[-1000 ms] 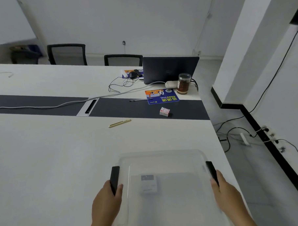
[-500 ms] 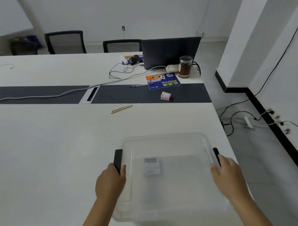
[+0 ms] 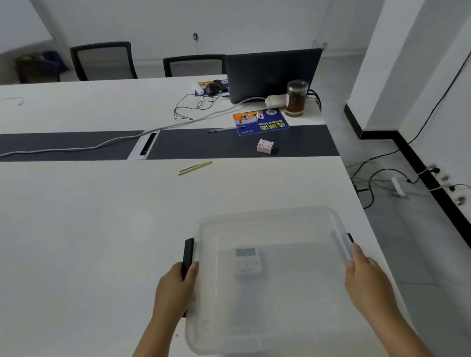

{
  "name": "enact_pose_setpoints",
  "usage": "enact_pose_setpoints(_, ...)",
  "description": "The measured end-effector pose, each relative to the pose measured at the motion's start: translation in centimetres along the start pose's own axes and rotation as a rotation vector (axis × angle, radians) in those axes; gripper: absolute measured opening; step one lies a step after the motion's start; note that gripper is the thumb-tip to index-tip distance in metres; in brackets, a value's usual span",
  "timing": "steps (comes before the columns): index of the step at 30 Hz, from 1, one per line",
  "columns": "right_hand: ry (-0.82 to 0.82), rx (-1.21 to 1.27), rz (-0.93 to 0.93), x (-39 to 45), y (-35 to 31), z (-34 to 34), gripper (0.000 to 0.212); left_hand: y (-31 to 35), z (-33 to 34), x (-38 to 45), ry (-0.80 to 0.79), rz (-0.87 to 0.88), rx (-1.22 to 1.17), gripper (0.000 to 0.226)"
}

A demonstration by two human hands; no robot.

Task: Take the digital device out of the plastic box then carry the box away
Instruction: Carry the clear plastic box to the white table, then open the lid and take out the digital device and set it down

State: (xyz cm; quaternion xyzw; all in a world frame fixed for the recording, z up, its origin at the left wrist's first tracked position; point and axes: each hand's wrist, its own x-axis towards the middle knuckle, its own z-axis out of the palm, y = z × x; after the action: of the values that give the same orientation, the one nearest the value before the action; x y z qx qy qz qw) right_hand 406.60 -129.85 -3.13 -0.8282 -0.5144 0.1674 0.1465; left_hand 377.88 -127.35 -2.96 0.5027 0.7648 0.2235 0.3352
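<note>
A clear plastic box (image 3: pixel 268 222) with a translucent lid and black side latches rests on the white table (image 3: pixel 83 239), near its right front corner. Through the lid I see a small white digital device (image 3: pixel 247 262) with a grey screen lying flat inside. My left hand (image 3: pixel 174 291) grips the black latch on the box's left side. My right hand (image 3: pixel 368 277) holds the right side of the box at its rim, covering most of that latch.
Beyond the box lie a gold pen (image 3: pixel 194 168), a small white carton (image 3: pixel 265 145), a blue leaflet (image 3: pixel 260 122), a jar (image 3: pixel 295 97), a dark laptop (image 3: pixel 273 74) and cables. The table edge (image 3: pixel 356 197) drops off just right of the box. Two chairs stand at the far side.
The box has come down and forward onto the table with both hands on its sides; the view has tilted down, showing more of the box.
</note>
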Motion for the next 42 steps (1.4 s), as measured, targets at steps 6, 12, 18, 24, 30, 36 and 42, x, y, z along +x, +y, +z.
enact_pose_setpoints(6, 0.014, 0.145, 0.008, 0.2, 0.2, 0.1, 0.05, 0.1, -0.8, 0.7, -0.119, -0.085, -0.268, 0.026)
enact_pose_setpoints(12, -0.038, 0.426, 0.135, -0.2, 0.8, -1.3, 0.034, -0.6, -0.4, -0.7, 0.114, 0.051, -0.004, 0.032)
enact_pose_setpoints(18, 0.058, 0.339, 0.105, -0.5, -0.9, -2.8, 0.042, -0.2, 0.6, -2.3, 0.162, 0.104, 0.164, 0.046)
enact_pose_setpoints(24, 0.064, 0.436, -0.19, 0.6, -7.4, -4.8, 0.035, -1.0, -3.4, -3.0, 0.425, -0.001, -0.057, 0.032)
enact_pose_setpoints(30, -0.148, 0.316, -0.488, 1.6, -20.2, 2.8, 0.042, -8.7, -9.0, -0.3, 0.559, -0.358, -0.173, 0.036)
enact_pose_setpoints(36, -0.321, 0.09, -0.582, -0.1, -31.3, 11.9, 0.031, -16.6, -13.2, 3.1, 0.541, -0.626, -0.258, 0.041)
enact_pose_setpoints(42, -0.467, -0.04, -0.472, -0.3, -33.9, 21.6, 0.037, -22.7, -13.9, 6.2, 0.452, -0.736, -0.17, 0.038)
